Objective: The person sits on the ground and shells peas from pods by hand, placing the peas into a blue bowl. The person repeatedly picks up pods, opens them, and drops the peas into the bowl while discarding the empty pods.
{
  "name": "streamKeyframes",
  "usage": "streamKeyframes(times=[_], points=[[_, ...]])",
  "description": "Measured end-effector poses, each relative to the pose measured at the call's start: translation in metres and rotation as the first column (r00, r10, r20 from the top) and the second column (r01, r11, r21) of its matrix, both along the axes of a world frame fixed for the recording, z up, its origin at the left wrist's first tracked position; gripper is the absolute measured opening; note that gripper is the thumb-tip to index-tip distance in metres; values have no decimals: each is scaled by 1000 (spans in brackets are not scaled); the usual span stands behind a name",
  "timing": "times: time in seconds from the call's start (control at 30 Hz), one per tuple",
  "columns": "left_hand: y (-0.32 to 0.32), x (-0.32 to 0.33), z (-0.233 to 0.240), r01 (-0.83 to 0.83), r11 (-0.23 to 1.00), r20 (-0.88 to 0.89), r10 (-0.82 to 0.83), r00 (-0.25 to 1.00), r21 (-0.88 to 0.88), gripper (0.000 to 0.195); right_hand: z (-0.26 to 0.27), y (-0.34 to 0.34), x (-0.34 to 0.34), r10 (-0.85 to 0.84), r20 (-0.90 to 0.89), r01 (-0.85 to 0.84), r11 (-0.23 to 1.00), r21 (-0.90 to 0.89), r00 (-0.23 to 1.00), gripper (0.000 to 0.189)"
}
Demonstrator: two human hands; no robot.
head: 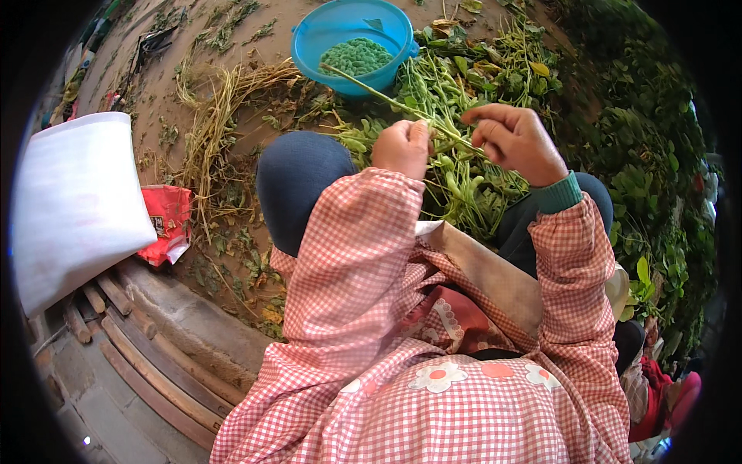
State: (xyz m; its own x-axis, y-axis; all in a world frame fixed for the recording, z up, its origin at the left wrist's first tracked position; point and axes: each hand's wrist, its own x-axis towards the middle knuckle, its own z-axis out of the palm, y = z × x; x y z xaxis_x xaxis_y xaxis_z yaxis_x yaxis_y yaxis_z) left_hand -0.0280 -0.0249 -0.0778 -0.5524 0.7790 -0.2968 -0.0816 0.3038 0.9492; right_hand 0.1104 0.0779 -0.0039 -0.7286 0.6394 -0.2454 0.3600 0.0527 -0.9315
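Observation:
A long green plant stem (pixel 371 90) slants from the rim of the blue plastic basin towards my right hand. My left hand (pixel 403 145) is closed around it, thumb on top. My right hand (pixel 519 145) is at the stem's lower end with fingers bent; whether they grip it is unclear. Below both hands lies a heap of uprooted bean plants (pixel 464 185) with plump green pods, probably soybean. Beyond them, the blue plastic basin (pixel 356 14) holds a mound of green beans or pods (pixel 356 56).
Stripped dry stalks (pixel 217 116) lie on the muddy ground left of the basin. A white sack (pixel 81 203) and a red plastic packet (pixel 167 223) are at the left, above wooden poles (pixel 162 371). Dark leafy plants (pixel 649 145) are piled along the right.

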Motion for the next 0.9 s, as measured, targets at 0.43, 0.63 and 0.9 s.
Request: streamKeyframes(times=[0.43,0.63,0.9], points=[[-8,-15,38,49,995,578,-88,812,83,27,-35,11,5,60,219,-134,929,345,974,28],[-6,-5,48,101,986,505,-153,849,130,26,-23,48,-13,-55,332,46,998,35,942,35],[-9,-4,58,133,976,486,-201,851,171,29,-20,61,-24,149,463,-105,987,-118,874,38]])
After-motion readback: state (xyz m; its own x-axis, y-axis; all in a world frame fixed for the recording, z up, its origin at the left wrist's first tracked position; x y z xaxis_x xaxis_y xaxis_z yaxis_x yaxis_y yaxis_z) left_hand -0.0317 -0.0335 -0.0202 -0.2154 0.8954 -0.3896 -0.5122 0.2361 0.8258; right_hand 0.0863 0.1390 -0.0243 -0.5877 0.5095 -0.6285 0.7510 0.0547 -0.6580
